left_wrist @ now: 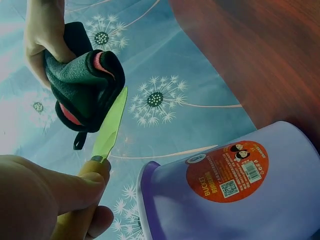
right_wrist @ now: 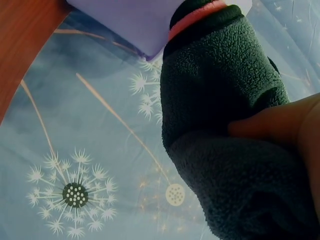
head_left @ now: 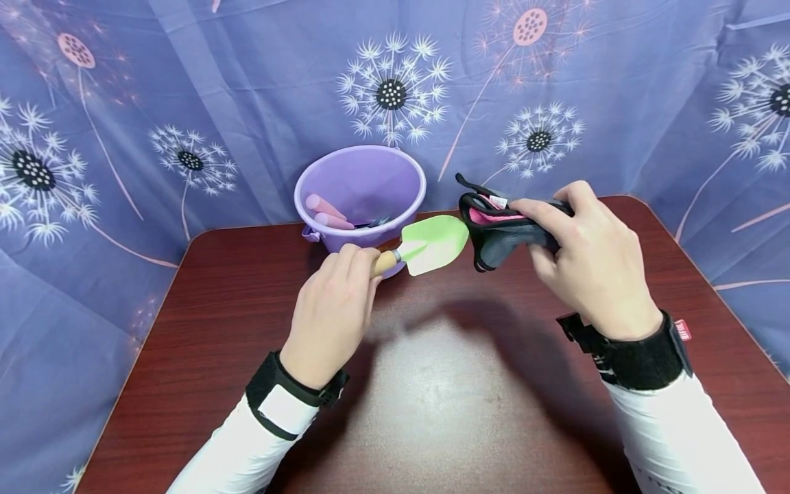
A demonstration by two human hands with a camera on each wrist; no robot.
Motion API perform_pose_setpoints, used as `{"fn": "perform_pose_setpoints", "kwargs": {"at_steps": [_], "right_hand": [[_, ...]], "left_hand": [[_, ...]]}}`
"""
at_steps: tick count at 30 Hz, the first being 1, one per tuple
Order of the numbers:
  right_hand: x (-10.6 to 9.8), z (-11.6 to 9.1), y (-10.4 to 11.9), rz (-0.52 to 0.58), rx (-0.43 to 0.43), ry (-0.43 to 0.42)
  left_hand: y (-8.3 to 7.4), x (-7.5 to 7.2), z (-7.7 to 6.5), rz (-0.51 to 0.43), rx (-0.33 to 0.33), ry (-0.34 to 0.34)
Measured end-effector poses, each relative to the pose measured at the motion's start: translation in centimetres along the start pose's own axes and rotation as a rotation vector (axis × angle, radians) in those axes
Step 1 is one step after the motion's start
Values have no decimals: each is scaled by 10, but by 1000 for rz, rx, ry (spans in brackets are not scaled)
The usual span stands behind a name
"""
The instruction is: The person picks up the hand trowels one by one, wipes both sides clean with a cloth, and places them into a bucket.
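My left hand (head_left: 333,309) grips the wooden handle (left_wrist: 85,200) of a small trowel with a light green blade (head_left: 435,245). The blade points right, its tip close to a folded dark cloth (head_left: 503,237) with pink inside and a black hanging loop. Whether tip and cloth touch, I cannot tell. My right hand (head_left: 595,261) holds the cloth above the table, thumb pressed into its fuzzy surface (right_wrist: 215,90) in the right wrist view. Behind the trowel stands a purple bucket (head_left: 407,161) with two pink handles (head_left: 330,211) inside; their far ends are too unclear to name.
The bucket stands on a dark red-brown wooden table (head_left: 234,288), near its back edge. An orange label (left_wrist: 227,171) is on its side. A blue-purple curtain (head_left: 265,82) with dandelion prints hangs behind and beside the table.
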State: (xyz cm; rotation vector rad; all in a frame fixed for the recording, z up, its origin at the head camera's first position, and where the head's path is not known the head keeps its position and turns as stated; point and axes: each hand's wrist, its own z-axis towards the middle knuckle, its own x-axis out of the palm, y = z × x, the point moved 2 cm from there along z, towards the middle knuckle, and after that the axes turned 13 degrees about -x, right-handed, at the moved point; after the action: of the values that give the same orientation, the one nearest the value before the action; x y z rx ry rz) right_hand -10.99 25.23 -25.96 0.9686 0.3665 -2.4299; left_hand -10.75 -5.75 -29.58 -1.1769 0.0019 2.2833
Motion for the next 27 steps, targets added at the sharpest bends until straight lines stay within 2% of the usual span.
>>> {"fn": "perform_pose_setpoints", "kwargs": {"at_steps": [11,22,27], "right_hand": [[-9,-3,-9,-3,59,-36],[-14,0,-7,49,71,-107],[-14,2,-3,69,80,-144]], "left_hand": [[2,0,0,-43,-55,40],[6,2,0,-204,-171,125],[7,3,1,-316,-219,197]]}}
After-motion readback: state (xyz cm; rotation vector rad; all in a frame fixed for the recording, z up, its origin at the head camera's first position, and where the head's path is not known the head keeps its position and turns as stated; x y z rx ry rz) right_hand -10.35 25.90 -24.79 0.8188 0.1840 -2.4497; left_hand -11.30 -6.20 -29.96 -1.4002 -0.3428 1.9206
